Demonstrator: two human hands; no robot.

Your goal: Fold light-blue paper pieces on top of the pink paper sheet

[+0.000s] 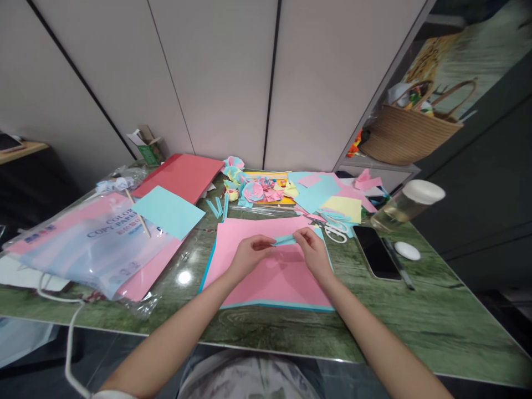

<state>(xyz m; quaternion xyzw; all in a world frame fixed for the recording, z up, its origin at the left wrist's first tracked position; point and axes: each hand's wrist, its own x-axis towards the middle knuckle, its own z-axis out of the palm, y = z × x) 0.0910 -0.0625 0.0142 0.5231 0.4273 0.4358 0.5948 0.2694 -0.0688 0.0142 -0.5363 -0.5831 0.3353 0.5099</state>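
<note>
A narrow strip of light blue paper (284,240) is stretched between my two hands, above a large pink sheet (253,277). My left hand (252,256) pinches its left end between thumb and fingers. At the other end, my right hand (312,252) grips it the same way. Blue sheets show along the edges beneath the pink one. Just beyond my right hand lie white-handled scissors (336,234), their blades partly hidden among paper scraps. Several folded blue strips (220,207) rest past the pink sheet's far left corner.
Crumpled paper flowers (254,191) and coloured scraps (318,194) lie along the back. To the left are a plastic pack of copy paper (95,238), a blue square (169,211) and a red folder (183,174). A phone (377,252), pen (398,263), white mouse-like object (407,251) and bottle (405,205) stand right.
</note>
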